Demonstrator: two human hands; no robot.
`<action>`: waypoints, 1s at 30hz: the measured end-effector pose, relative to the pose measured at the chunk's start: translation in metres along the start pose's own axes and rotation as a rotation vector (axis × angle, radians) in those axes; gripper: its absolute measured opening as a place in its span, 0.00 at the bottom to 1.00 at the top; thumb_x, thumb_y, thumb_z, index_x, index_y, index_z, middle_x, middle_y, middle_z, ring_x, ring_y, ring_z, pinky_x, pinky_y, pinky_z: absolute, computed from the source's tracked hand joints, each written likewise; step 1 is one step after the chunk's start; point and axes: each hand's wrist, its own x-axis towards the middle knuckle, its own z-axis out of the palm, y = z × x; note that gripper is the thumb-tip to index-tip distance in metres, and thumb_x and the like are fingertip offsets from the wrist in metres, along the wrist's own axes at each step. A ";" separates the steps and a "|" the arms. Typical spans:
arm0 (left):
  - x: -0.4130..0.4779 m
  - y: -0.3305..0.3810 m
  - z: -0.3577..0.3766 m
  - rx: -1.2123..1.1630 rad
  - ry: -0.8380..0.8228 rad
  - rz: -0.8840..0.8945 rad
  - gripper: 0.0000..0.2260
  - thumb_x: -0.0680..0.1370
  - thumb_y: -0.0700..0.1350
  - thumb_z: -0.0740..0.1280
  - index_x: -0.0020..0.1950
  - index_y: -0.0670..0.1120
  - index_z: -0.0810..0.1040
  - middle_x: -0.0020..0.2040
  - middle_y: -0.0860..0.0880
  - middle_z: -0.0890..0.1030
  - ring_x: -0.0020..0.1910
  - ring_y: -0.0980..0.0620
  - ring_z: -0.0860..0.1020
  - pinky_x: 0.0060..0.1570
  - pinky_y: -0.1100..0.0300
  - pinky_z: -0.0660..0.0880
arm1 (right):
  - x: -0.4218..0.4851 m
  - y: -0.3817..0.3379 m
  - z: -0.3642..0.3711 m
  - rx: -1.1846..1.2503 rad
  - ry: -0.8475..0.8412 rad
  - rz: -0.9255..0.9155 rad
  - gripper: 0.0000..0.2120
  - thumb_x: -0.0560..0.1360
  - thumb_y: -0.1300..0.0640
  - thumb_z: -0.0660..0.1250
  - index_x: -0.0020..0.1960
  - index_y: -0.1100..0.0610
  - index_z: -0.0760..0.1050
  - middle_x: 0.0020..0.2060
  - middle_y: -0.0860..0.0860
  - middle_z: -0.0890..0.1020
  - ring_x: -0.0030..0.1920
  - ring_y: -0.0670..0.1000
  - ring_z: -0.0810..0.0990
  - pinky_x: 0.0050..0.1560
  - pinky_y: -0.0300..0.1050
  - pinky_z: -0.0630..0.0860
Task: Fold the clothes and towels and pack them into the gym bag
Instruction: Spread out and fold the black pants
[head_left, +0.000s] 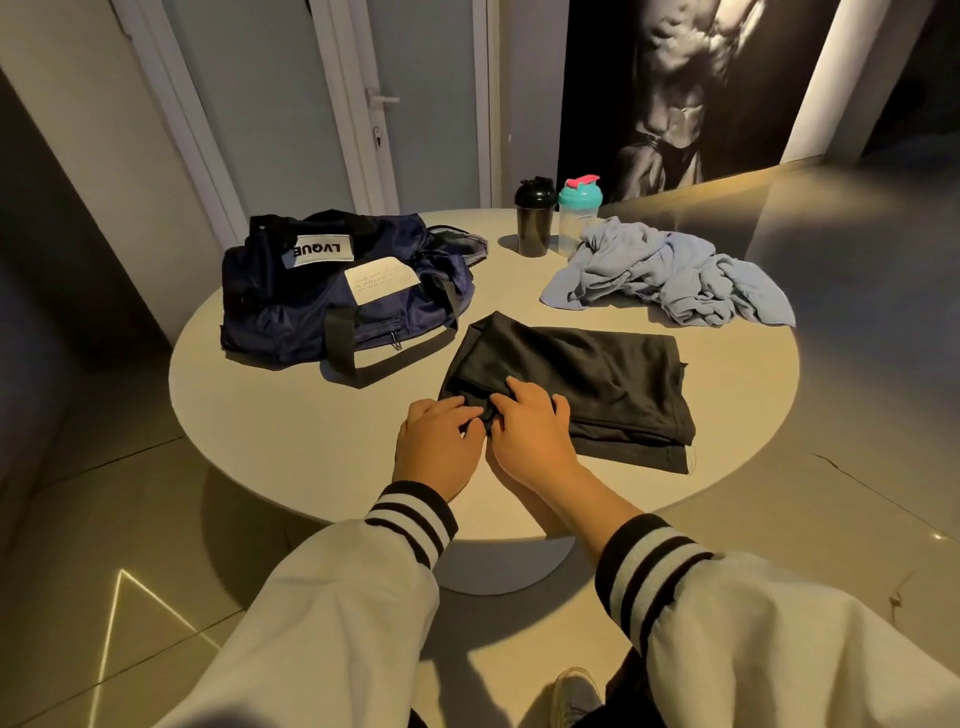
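Cloth first: the black garment (582, 374) lies folded flat on the round table (249, 415), toward the near edge and right of the middle. I have my left hand (436, 447) and right hand (530, 436) side by side at its near left corner, touching each other. Both sets of fingers are curled, and a small bunch of the black fabric is pinched up between the two hands. The right hand lies over the cloth; the left hand sits mostly over bare table, with its fingertips on the corner.

The gym bag (332, 296), dark blue with black straps, sits on the left of the table, just beside the garment's far left corner. One strap loop lies on the table near the cloth. A light blue towel (670, 275) lies crumpled at the far right, well apart from my hands. Behind it stand a black bottle (534, 218) and a teal-lidded bottle (578, 213), just beside each other, the teal-lidded one against the towel.
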 end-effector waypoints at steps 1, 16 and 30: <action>0.000 -0.001 0.001 -0.041 0.002 -0.018 0.15 0.83 0.50 0.60 0.67 0.53 0.79 0.68 0.51 0.77 0.68 0.50 0.68 0.68 0.49 0.71 | 0.000 0.000 0.001 -0.004 0.012 0.008 0.19 0.83 0.54 0.56 0.73 0.52 0.69 0.77 0.51 0.64 0.77 0.53 0.57 0.76 0.64 0.48; 0.003 0.003 -0.007 -0.261 0.023 -0.161 0.16 0.85 0.51 0.52 0.69 0.56 0.72 0.68 0.52 0.75 0.66 0.49 0.70 0.67 0.47 0.71 | -0.017 0.001 0.000 0.174 0.176 -0.230 0.18 0.75 0.57 0.60 0.61 0.55 0.82 0.63 0.50 0.81 0.64 0.52 0.76 0.66 0.57 0.71; 0.007 0.003 -0.003 -0.165 0.076 -0.069 0.17 0.85 0.45 0.58 0.74 0.49 0.71 0.71 0.51 0.72 0.66 0.49 0.73 0.67 0.51 0.72 | -0.022 0.006 -0.002 0.131 0.059 -0.022 0.20 0.79 0.54 0.62 0.70 0.50 0.73 0.74 0.47 0.69 0.76 0.47 0.61 0.77 0.61 0.37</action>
